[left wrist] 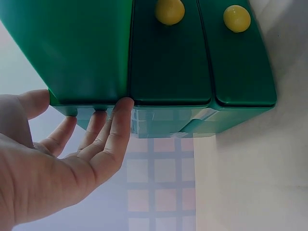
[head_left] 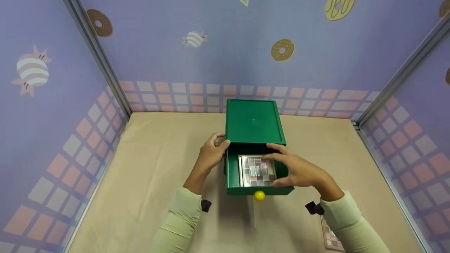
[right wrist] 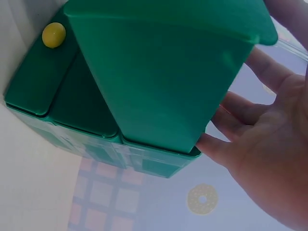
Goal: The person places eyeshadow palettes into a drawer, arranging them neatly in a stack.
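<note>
A green drawer cabinet (head_left: 254,121) stands with its top drawer (head_left: 233,182) pulled out, a yellow knob (head_left: 259,195) on the front. Inside lies an eyeshadow palette (head_left: 256,172) with a checkered cover. My left hand (head_left: 212,151) touches the cabinet's left side near the drawer opening, thumb by the top corner and fingers along the side panel in the left wrist view. Over the drawer's right side reaches my right hand (head_left: 299,168). Its thumb is at the palette's near right corner and its index finger at the far edge, fingers spread.
Two lower drawers (left wrist: 171,62) with yellow knobs are closed. Another checkered palette (head_left: 332,240) lies on the beige tabletop (head_left: 151,168) at the lower right, partly behind my right sleeve. Patterned panels (head_left: 225,63) enclose the table at the back and both sides.
</note>
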{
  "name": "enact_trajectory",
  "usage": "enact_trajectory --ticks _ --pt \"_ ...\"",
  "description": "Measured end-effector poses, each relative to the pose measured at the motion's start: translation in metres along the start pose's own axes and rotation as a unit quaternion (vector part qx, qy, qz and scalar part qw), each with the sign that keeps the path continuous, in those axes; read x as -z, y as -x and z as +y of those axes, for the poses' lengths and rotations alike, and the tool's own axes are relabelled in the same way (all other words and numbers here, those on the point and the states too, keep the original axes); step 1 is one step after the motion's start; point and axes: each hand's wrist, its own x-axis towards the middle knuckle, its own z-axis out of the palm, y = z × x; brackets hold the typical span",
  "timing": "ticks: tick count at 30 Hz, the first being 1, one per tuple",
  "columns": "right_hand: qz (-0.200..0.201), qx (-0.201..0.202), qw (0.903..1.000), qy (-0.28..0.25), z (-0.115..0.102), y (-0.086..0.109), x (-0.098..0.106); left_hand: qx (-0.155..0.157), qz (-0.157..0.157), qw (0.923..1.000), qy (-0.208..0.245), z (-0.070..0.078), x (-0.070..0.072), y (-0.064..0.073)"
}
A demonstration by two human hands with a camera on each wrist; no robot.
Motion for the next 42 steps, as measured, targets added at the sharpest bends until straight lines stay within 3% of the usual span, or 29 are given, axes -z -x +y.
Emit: enact_trajectory --ticks 5,9,14,21,27,34,42 --pt "0.064 -0.019 0.9978 -0.008 0.003 0.006 -0.001 -0.001 0.000 1.0000 0.002 -0.001 0.000 -0.001" --pt "0.129 -0.045 0.9905 -0.014 0.007 0.014 0.000 0.001 -0.001 1.0000 -0.002 -0.002 0.000 -0.001" --pt "0.197 -0.092 0.9760 -0.008 0.011 0.029 0.006 -0.001 -0.002 1.0000 -0.004 -0.001 0.001 -0.001" --pt "0.243 -0.185 0.9520 0.023 0.020 0.062 0.005 0.001 -0.003 1.0000 -0.006 0.000 0.001 -0.001" --pt "0.229 -0.258 0.9375 0.046 0.034 0.096 -0.010 0.001 0.001 1.0000 -0.007 -0.001 0.001 -0.002" --pt "0.148 -0.357 0.9211 0.045 0.053 0.123 -0.035 0.001 0.009 0.9999 -0.009 -0.003 0.001 -0.002" --pt "0.087 -0.458 0.8847 0.019 0.068 0.145 -0.062 -0.002 -0.006 1.0000 -0.001 0.000 0.001 0.001"
